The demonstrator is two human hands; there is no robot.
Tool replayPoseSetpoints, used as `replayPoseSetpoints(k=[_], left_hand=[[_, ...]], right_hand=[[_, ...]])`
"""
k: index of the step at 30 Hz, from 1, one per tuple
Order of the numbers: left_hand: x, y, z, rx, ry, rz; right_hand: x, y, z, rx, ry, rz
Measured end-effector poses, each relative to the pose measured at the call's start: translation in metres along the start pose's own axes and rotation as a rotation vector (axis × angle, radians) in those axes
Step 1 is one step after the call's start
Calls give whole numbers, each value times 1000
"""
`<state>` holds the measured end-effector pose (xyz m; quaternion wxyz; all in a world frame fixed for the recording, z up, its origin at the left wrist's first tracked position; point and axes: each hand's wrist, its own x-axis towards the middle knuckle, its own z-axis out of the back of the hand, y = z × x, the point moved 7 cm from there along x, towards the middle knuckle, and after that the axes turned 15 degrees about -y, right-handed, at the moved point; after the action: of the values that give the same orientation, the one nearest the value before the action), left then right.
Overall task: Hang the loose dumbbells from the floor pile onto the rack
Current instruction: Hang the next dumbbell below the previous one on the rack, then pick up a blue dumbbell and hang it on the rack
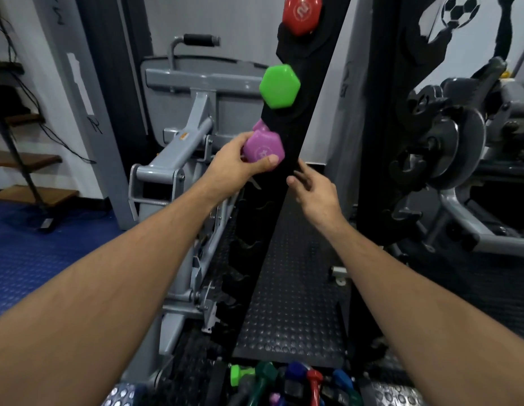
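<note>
Floor pile [287,385] at bottom edge of view: loose dumbbells in green, dark green, blue, red and purple, lying jumbled on the studded black mat [293,288] at the foot of the rack.

Both forearms reach forward and up from the near corners.

Right hand [313,191]: fingers relaxed and slightly spread, holding nothing; fingertips at or touching the right edge of the black rack [272,218]. It sits just below and to the right of the purple dumbbell.

Left hand [240,164]: grips the purple dumbbell [263,149] around its near hex head, thumb under the front face, fingers curled behind. Dumbbell is held against the rack's left edge, directly beneath the green one; cannot tell whether it is seated in a slot.

Further up the rack: green dumbbell [279,86] hung, then red dumbbell [302,13] above it.

Behind: grey weight machine [178,159].
</note>
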<state>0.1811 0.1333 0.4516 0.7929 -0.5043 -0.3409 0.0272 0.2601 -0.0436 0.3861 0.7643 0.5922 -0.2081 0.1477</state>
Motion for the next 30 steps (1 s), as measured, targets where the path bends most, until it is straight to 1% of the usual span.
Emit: replayPoseSetpoints(k=[2, 3, 8, 12, 17, 21, 24, 30], left_hand=[[-15, 11, -2, -114, -22, 62], [-21, 17, -1, -155, -68, 78], [-70, 65, 0, -198, -308, 170], [-131, 119, -10, -183, -374, 262], [-214, 191, -26, -148, -418, 440], [-275, 241, -43, -106, -418, 588], [-321, 271, -56, -51, -378, 721], [-403, 315, -75, 105, -260, 922]], right_hand=[[-9, -10, 7, -56, 8, -31], [-14, -17, 10, -73, 10, -56], [-62, -63, 19, -151, 134, -149], [-112, -114, 25, -214, 241, -259], [-183, -192, 34, -279, 372, -427], [-240, -241, 45, -362, 433, -524], [-284, -264, 50, -378, 463, -609], [-360, -303, 46, -428, 513, -761]])
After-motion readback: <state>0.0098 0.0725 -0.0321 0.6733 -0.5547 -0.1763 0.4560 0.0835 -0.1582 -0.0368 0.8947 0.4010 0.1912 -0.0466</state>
